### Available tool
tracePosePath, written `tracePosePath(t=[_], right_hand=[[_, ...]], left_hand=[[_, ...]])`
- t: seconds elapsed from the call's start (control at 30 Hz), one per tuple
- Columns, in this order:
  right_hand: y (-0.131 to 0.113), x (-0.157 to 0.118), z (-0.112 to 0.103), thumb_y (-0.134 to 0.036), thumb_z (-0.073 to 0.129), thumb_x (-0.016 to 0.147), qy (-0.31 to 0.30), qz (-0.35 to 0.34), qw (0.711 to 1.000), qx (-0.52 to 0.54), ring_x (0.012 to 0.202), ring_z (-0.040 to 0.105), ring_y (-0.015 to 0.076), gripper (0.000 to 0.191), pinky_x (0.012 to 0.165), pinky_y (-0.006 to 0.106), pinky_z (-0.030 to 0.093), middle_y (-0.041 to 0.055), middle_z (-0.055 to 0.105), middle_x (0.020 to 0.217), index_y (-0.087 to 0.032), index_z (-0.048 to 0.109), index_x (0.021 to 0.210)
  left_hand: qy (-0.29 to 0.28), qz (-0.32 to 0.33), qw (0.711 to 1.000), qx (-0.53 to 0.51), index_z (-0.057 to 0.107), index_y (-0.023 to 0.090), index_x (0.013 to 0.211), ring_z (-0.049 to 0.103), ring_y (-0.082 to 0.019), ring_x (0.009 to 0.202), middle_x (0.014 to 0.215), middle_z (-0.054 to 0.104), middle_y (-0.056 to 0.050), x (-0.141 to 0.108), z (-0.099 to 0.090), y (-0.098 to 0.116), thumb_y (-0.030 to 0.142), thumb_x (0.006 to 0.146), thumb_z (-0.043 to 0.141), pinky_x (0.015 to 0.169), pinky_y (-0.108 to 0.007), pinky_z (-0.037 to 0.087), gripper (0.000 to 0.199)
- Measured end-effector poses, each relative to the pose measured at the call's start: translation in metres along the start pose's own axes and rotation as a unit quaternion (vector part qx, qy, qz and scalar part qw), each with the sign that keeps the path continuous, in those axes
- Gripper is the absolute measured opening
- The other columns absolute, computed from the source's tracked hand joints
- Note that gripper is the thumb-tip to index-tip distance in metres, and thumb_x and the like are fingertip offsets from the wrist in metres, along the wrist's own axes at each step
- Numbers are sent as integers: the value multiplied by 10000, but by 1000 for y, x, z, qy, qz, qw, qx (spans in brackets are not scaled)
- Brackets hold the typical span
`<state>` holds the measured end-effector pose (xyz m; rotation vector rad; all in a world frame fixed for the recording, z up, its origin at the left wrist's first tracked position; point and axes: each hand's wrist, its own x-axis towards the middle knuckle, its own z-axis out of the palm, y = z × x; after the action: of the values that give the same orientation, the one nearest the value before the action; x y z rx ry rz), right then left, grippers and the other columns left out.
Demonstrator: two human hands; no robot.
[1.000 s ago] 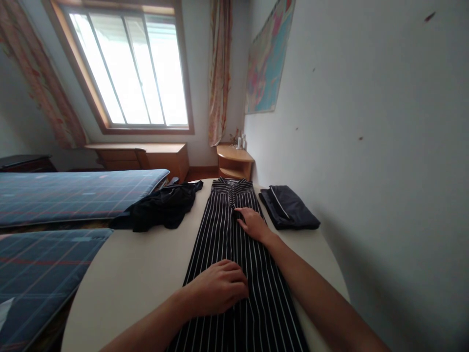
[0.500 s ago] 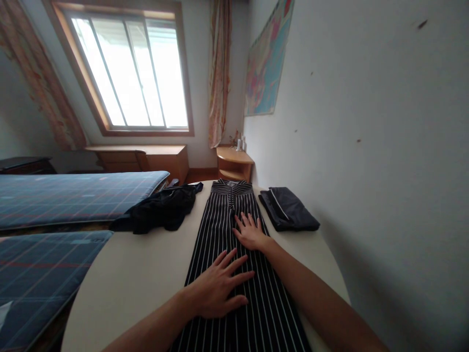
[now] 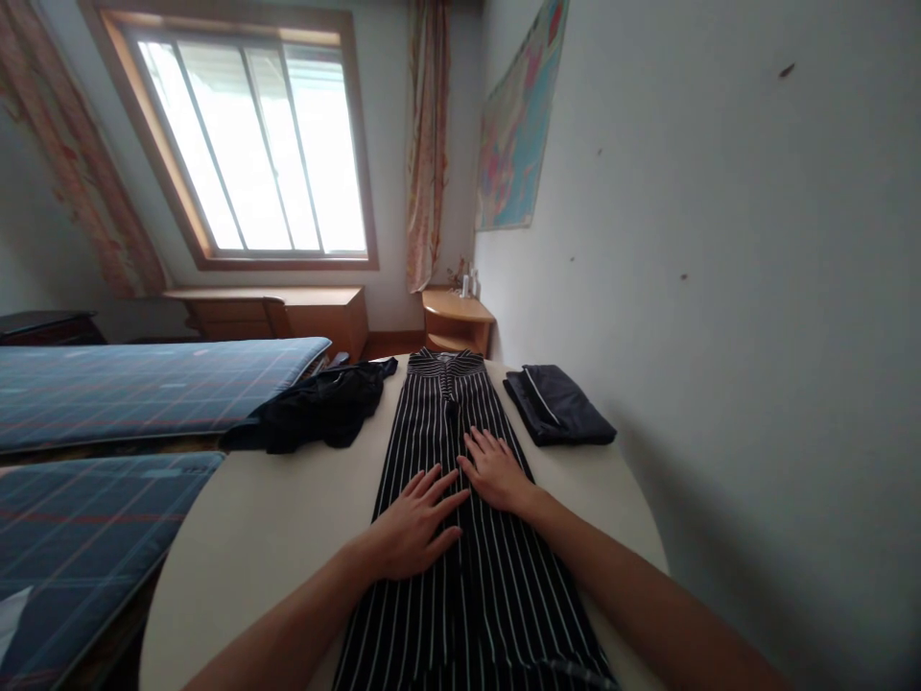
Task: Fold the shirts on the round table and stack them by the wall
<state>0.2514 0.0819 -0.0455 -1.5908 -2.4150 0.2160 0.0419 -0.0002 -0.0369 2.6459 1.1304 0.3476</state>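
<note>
A pair of black trousers with white pinstripes [image 3: 424, 422] lies lengthwise on the round pale table [image 3: 288, 537], waistband at the far end and legs toward me. My left hand [image 3: 417, 526] rests flat on the left leg, fingers stretched out and apart. Slightly farther off, my right hand [image 3: 495, 470] lies flat on the right leg, its fingers extended. Neither hand grips the cloth. Near the bottom of the view, a fold or hem crosses the legs.
A crumpled black garment [image 3: 323, 408] lies at the table's left edge, and a folded dark garment [image 3: 565, 405] at the right. Plaid mattresses [image 3: 144, 389] stand at left. A white wall [image 3: 755, 365] runs along the right. A wooden corner shelf [image 3: 457, 307] stands behind.
My left hand has slid away from me along the trousers, closer to my right hand. The right hand has shifted slightly, its fingers nearer together. The view has moved a little.
</note>
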Motion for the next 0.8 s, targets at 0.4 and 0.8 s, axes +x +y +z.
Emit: tracePosePath(t=[0.4, 0.8], right_hand=[[-13, -84, -9, -519, 245, 1015, -18, -7, 1000, 1, 1497, 198, 307, 622, 1198, 539, 160, 91, 268, 1613, -193, 369, 1530], [-19, -144, -39, -468, 381, 1012, 29, -72, 995, 65, 1247, 531, 250, 411, 1072, 407, 382, 111, 621, 1310, -197, 636, 1186]], left_hand=[[-10, -1, 999, 33, 357, 377, 1510, 130, -340, 1507, 1640, 219, -27, 5, 1, -1, 535, 1002, 387, 1192, -590, 173, 533], [-13, -23, 999, 36, 373, 384, 1500, 116, -338, 1509, 1643, 211, -15, 20, -6, -24, 568, 1001, 367, 1198, -556, 150, 532]])
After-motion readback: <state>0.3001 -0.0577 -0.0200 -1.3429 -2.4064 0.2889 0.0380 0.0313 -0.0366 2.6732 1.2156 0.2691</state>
